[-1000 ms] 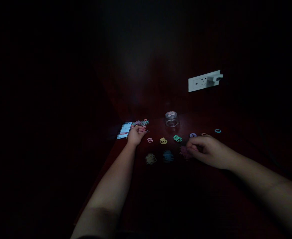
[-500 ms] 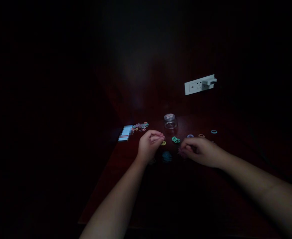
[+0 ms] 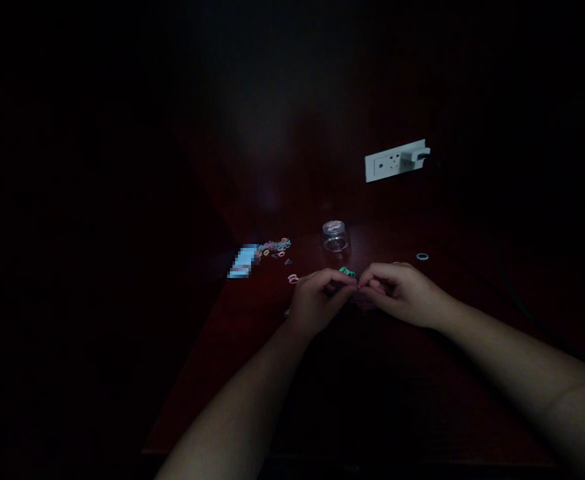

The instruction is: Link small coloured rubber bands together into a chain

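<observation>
My left hand [image 3: 320, 300] and my right hand [image 3: 403, 293] meet at the fingertips over the table, each closed in a pinch. Whatever sits between the fingers is too small and dim to name. Just beneath them lies a heap of purple hair ties [image 3: 365, 301]. Several green hair ties [image 3: 346, 272] show behind the fingertips. Pink hair ties [image 3: 293, 279] rest to the left of my left hand, partly beside its knuckles. Other ties close by are hidden behind my hands.
Farther back stands a clear lidded jar [image 3: 335, 238]. A mixed pile of hair ties [image 3: 275, 247] lies next to a bright pixelated phone-like screen [image 3: 243, 261]. One teal hair tie [image 3: 422, 257] is at the right. A wall socket [image 3: 396, 161] holds a plug. The room is dark.
My left hand has moved right to meet my right hand, uncovering pink hair ties and covering the yellow and blue ones. The view has shifted slightly.
</observation>
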Available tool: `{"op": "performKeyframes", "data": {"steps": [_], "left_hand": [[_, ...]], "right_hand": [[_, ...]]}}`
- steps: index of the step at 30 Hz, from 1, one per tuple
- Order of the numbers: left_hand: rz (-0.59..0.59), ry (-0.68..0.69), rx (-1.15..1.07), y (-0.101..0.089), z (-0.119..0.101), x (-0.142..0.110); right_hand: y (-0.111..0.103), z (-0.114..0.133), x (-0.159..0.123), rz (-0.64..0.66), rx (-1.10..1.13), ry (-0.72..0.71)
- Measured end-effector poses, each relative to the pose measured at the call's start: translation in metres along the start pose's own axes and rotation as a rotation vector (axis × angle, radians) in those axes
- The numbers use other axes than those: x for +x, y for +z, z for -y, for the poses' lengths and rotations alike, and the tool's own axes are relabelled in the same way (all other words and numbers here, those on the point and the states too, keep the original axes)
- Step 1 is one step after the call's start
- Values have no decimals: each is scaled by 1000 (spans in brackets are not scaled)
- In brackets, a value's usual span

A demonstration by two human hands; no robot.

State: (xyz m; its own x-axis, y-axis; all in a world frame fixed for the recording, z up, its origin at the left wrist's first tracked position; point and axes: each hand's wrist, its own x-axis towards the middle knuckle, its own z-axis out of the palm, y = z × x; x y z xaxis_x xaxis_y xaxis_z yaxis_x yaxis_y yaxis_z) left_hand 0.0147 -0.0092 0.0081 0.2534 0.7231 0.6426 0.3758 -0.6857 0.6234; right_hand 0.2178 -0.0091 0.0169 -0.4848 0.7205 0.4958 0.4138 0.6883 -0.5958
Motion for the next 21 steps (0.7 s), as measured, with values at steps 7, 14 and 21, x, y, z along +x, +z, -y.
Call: {"op": "performKeyframes", "data": {"steps": [7,14,21], "left_hand": [[28,26,62,1,1,-6],[19,84,83,-1,-2,-5],[13,67,135,-6,-3,-5]], "right_hand": [[0,-4,-1,25,7,1],[-2,-4,-2,28,29,15],[-1,-11,-3,29,67,45]]}}
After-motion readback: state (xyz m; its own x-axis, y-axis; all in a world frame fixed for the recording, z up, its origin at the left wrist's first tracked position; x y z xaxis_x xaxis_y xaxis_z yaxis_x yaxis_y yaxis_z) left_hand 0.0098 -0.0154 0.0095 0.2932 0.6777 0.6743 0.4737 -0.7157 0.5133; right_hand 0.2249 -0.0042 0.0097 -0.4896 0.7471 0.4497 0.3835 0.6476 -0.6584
